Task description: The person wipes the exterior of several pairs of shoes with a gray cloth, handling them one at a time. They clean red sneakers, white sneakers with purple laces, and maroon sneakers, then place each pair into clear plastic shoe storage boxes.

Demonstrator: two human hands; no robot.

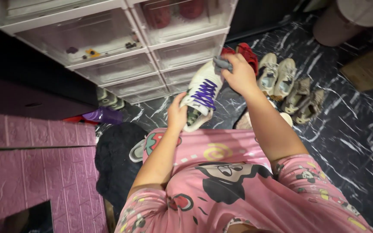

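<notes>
- White sneaker (200, 92) with purple laces sits in the grip of both hands, raised above the person's lap.
- Left hand (177, 114) closes around the shoe's lower end, near the sole edge.
- Right hand (239, 73) presses a grey cloth (222, 64) against the shoe's upper end, fingers curled over the cloth.
- Pink patterned clothing (238, 185) covers the lap and sleeves just below the shoe.
- Beige sneakers (288, 86) lie in a row on the black marbled floor (350, 129) to the right, with a red shoe (248, 54) behind the right hand.
- Clear stacked shoe boxes (121, 56) stand beyond, to the upper left.
</notes>
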